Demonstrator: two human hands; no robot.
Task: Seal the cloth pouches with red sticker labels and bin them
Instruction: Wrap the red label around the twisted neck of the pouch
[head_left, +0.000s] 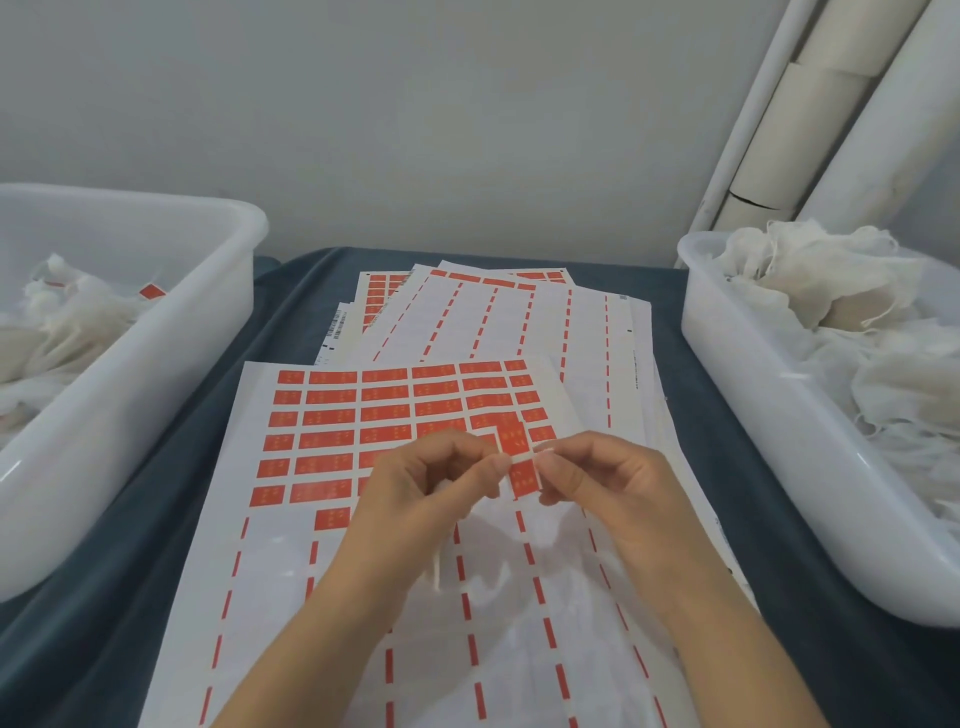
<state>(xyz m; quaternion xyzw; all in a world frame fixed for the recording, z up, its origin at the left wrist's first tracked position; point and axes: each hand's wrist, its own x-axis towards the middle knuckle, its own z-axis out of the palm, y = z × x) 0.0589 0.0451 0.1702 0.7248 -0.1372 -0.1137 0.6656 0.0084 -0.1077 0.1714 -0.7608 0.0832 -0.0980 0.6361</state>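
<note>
The red sticker label (521, 462) was up in the air between your two hands, just above the sticker sheet (332, 415) in front of you. Your left hand (421, 493) pinched its left edge with the thumb and first finger, and your right hand (608, 483) pinched its right edge the same way. The label stood tall, with its top end poking up past your fingers. A thin white cloth pouch (441, 551) seemed to hang down from your left hand, but it was hard to see against the white paper. The sticker sheet lay flat on the dark blue table cover (104, 623). Its far half was full of red labels in rows, and its near half was mostly peeled, with only red dashed lines left. More used sheets (519, 322) lay in a messy pile behind it. A white plastic bin (171, 374) sat on your left, and it held cloth pouches with a red label showing on one of them. Another white plastic bin (737, 374) sat on your right, piled high with white gauzy pouches (810, 291). White pipes (831, 119) leaned against the grey wall behind the right bin.
</note>
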